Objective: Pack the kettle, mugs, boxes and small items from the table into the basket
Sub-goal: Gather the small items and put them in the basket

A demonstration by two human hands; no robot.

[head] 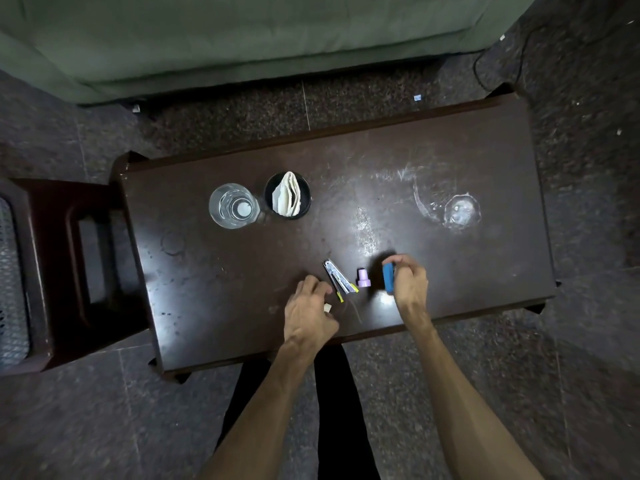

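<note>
A person is leaning over a dark brown table, both bare forearms reaching in from the bottom edge. The right hand is curling its fingers and thumb around a small blue object at the near edge of the table; what the object is stays hard to tell, since the palm is covering its right side and whether it is clear of the surface is unclear. The left hand is lying just left of a metal nail clipper with yellow-tipped bits beside it, its fingers bent and a small white piece showing at the thumb, though whether the hand is pinching it cannot be told. A small lilac cap-like piece is standing between the clipper and the blue object. Farther back on the left, a clear glass is sitting just beside a black cup holding folded paper. A wet ring is glistening at the right. A mesh basket is being cut off by the left edge, resting on a low stool.
</note>
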